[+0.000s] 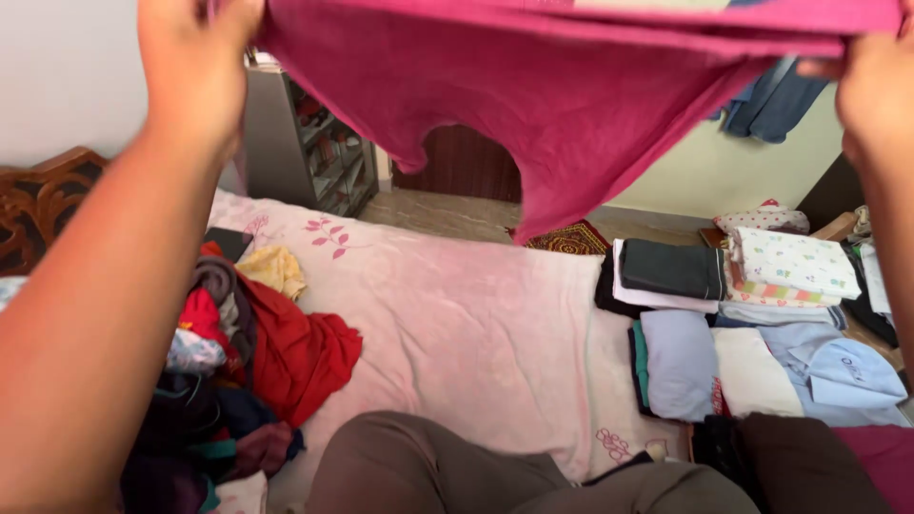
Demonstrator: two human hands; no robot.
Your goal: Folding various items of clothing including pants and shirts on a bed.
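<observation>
Magenta garment (571, 86) held up spread over bed (457, 314), left hand (195, 57) grip clamped on its top-left edge, right hand (871, 90) grip clamped on top-right edge; unfolded clothes heap (238, 362) on bed's left, folded stacks (752, 324) on right, knees w/ brown trousers (428, 471) below.

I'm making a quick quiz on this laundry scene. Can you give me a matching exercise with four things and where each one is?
Things:
1. magenta garment
2. red cloth
3. folded stacks
4. blue clothes

Places:
A. hanging on the far wall
B. on the bed's right side
C. held up by the left hand and right hand
D. in the unfolded heap on the left

Pairs: 1-C, 2-D, 3-B, 4-A
</observation>
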